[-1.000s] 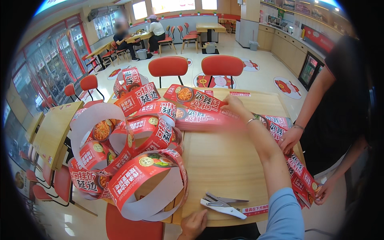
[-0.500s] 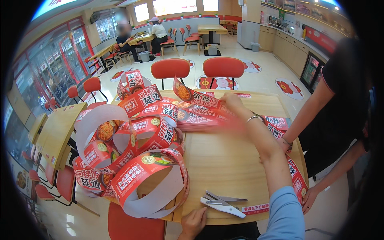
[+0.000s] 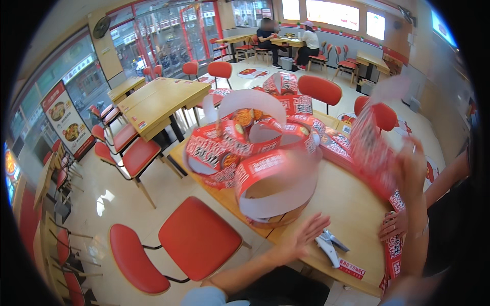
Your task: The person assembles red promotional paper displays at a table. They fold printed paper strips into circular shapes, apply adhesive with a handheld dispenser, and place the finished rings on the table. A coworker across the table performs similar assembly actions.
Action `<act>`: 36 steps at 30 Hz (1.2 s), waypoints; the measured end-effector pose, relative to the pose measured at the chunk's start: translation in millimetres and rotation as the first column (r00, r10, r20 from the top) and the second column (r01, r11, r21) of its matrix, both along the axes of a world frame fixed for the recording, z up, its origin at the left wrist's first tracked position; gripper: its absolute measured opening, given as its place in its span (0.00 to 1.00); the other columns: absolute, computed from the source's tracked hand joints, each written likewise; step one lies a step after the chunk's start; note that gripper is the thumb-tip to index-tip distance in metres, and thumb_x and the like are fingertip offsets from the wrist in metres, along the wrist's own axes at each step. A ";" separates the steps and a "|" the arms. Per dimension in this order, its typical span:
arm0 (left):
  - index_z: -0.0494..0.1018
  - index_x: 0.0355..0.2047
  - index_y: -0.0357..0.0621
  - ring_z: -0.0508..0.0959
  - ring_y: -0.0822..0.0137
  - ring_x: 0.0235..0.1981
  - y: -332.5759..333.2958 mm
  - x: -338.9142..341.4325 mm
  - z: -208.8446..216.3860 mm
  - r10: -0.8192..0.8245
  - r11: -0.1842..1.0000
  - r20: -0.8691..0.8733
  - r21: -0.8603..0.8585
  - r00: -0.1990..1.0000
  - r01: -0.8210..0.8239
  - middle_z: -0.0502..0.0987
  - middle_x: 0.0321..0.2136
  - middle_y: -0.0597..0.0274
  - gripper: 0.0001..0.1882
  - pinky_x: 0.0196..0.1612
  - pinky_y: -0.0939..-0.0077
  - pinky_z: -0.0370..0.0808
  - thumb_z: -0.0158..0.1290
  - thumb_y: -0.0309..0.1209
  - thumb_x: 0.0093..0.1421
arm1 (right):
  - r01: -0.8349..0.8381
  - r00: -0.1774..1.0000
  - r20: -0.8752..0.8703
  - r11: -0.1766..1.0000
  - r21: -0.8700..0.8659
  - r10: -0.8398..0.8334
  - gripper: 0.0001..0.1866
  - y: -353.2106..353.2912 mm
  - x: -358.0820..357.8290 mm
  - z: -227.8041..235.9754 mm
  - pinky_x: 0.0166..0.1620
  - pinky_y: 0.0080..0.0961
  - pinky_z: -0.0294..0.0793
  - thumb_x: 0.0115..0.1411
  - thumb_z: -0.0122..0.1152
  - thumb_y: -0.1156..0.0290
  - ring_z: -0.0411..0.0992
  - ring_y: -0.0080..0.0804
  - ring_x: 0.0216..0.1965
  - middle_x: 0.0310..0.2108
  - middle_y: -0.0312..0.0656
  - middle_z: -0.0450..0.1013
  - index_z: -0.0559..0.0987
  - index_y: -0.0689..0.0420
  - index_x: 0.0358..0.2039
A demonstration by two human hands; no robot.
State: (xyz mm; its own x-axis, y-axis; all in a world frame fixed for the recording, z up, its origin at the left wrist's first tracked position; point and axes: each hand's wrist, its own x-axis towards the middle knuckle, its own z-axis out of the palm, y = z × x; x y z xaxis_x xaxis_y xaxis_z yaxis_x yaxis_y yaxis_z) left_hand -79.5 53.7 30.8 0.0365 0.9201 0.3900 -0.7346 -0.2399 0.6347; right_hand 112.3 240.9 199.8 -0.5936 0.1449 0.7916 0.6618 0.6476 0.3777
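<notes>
L hand (image 3: 306, 235) is out flat over the near table (image 3: 352, 204) edge, fingers spread wide, nothing in it. Just ahead of it, almost at the fingertips, sits the nearest red-and-white paper loop (image 3: 275, 191), standing on edge with its open ring facing up and toward the camera. So the loop lies straight fwd of the L palm, a touch to its left, and behind that loop the rest of the pile (image 3: 245, 137) stacks up farther away. To the R of the L hand, just beside the fingers, a white stapler (image 3: 329, 247) lies on the tabletop, long axis running diagonally, near end toward the person, apart from the hand, not touched. R hand (image 3: 408, 168) is up in the air, well above and right of the L hand, gripping a long red banner strip (image 3: 370, 137); the strip's long axis runs up and away from the grip, tilted a bit left, top end blurred white. Motion blur is heavy there, so I can't tell how tight the fingers close, though it does look pinched around the strip's lower end. A second person's hand (image 3: 394, 225) rests at the R table edge on more red strips (image 3: 395, 252), below the raised R hand. L hand is the nearer one to both loop and stapler; R is busy w/ the strip.
</notes>
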 end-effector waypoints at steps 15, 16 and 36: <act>0.72 0.36 0.50 0.73 0.79 0.31 -128.8 -79.5 95.2 -0.117 0.991 0.551 0.119 0.826 0.061 0.70 0.30 0.73 0.06 0.31 0.85 0.72 0.57 0.27 0.59 | 0.111 0.719 -0.120 -0.284 -0.952 0.685 0.18 -265.3 76.7 -82.8 0.41 0.27 0.75 0.55 0.69 0.61 0.77 0.36 0.36 0.36 0.45 0.78 0.78 0.58 0.42; 0.72 0.37 0.49 0.73 0.78 0.32 -129.5 -87.7 92.7 -0.152 0.988 0.603 0.122 0.783 0.097 0.70 0.30 0.72 0.06 0.31 0.84 0.73 0.57 0.26 0.59 | 0.091 0.741 -0.226 -0.428 -0.899 0.632 0.17 -274.5 88.6 -103.1 0.43 0.25 0.74 0.56 0.68 0.62 0.77 0.35 0.37 0.37 0.44 0.78 0.79 0.58 0.42; 0.76 0.38 0.35 0.74 0.65 0.46 -106.7 -67.2 57.3 -0.510 0.786 -0.817 -0.316 0.269 0.531 0.75 0.46 0.56 0.19 0.48 0.71 0.71 0.64 0.37 0.53 | 0.137 0.321 0.689 0.688 -0.713 0.650 0.07 -262.1 53.9 -65.2 0.59 0.49 0.59 0.48 0.61 0.68 0.74 0.37 0.40 0.29 0.38 0.77 0.81 0.48 0.30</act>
State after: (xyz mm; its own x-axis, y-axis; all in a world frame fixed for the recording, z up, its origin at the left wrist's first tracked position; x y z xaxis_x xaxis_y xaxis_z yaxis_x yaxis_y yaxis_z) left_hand -146.7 -53.0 88.1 0.8115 0.5691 -0.1325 0.1850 -0.0352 0.9821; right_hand 166.2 -21.1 134.6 -0.9125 -0.0299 -0.4079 -0.0524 0.9977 0.0440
